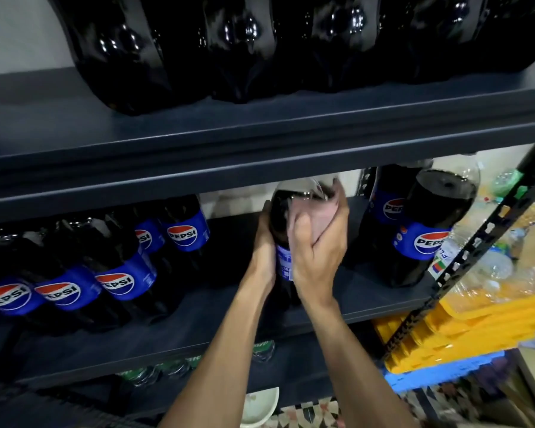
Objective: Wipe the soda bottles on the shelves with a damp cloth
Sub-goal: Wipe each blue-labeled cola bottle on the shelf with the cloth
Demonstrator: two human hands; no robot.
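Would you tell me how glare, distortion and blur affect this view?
Head view: glare spots dot the top-shelf bottles; wide-angle distortion bows the shelf edge; the plastic bottles at right blur; the held Pepsi bottle and cloth look sharp.

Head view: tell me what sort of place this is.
Probably a small shop or its stockroom: dark metal shelves lined with rows of Pepsi bottles, and stacked yellow crates beside them.

Eight Pepsi bottles show on the middle shelf, with one pink cloth and two hands.
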